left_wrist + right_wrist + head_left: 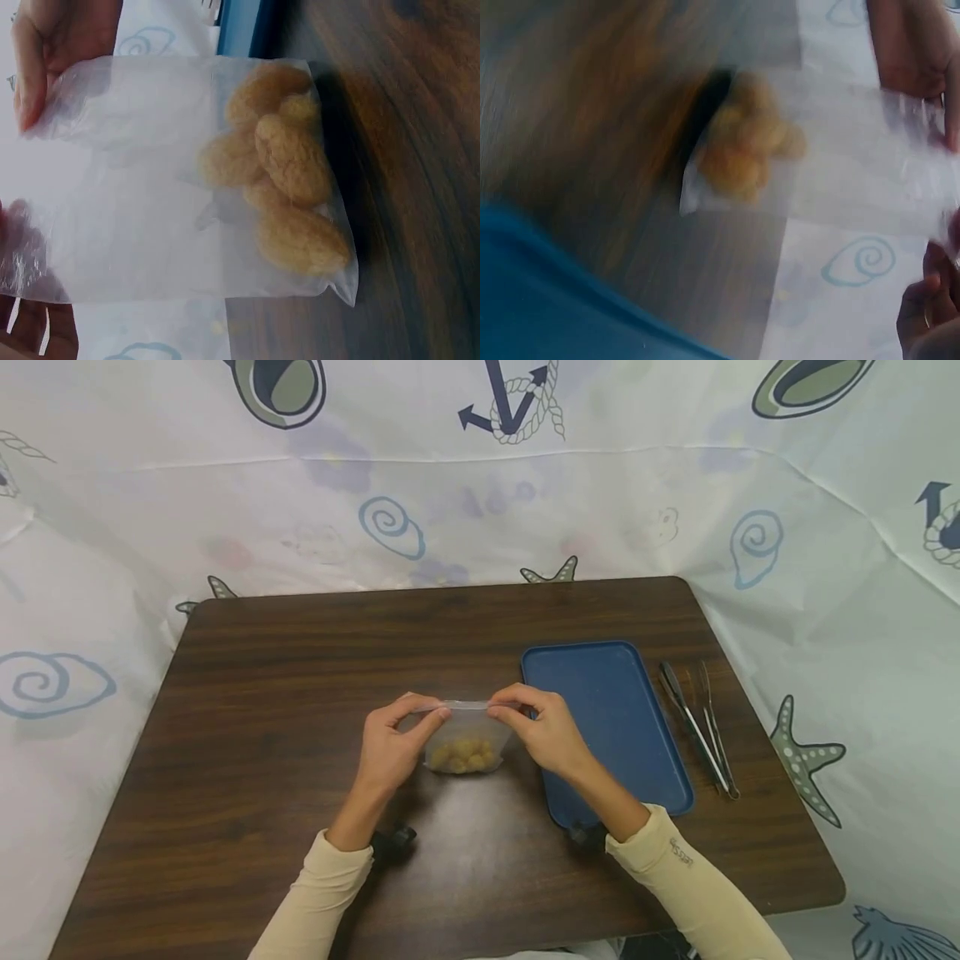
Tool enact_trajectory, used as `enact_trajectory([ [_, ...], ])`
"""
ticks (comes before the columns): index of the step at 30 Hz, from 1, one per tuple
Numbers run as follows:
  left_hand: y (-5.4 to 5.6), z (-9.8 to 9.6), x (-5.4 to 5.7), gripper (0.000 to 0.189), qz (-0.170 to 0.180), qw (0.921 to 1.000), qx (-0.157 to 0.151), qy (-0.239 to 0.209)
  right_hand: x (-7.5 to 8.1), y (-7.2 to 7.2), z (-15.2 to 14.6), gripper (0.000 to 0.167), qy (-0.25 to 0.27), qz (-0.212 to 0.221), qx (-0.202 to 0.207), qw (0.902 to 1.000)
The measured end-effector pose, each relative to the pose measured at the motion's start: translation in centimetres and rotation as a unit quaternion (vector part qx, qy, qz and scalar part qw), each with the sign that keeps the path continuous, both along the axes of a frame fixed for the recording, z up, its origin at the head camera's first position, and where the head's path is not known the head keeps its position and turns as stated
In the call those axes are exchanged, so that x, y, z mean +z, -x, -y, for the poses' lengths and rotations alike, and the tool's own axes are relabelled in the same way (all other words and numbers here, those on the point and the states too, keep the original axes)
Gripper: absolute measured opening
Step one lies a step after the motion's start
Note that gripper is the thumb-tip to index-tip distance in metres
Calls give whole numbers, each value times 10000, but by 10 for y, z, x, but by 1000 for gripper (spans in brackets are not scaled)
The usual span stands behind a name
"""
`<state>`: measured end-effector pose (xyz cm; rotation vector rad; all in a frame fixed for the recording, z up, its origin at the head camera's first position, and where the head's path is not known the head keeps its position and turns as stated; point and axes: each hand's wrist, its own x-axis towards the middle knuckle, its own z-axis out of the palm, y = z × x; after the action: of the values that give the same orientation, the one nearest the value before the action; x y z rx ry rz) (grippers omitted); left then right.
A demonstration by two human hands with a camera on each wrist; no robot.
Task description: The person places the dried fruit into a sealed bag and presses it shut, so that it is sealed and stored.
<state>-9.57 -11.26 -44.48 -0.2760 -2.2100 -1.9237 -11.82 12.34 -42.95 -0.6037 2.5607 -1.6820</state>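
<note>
A clear plastic zip bag hangs upright between both hands over the table. Several golden-brown, rough-surfaced nugget-like pieces lie along its bottom; the left wrist view shows these pieces through the plastic. At the bag's top left corner, my left hand pinches the edge between thumb and fingers. My right hand pinches the top right corner the same way. The top edge is stretched straight between them. In the right wrist view the bag is blurred.
Just right of the bag lies a blue tray, partly under the right forearm. Metal tongs with dark handle parts rest beyond the tray's right side. The brown wooden table stands against a white sea-patterned cloth.
</note>
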Motion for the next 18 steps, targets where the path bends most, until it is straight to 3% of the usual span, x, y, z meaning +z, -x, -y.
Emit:
enact_trajectory([
  [8,0,0,-1,9,225,9997,-92,33,2,1,2,13,-22,192,151,9997],
  [13,1,-2,0,8,112,9999,-110,45,3,1,4,12,-13,102,326,9994],
  [18,1,-3,1,10,133,9996,-118,239,3,1,5,7,-33,83,230,9997],
])
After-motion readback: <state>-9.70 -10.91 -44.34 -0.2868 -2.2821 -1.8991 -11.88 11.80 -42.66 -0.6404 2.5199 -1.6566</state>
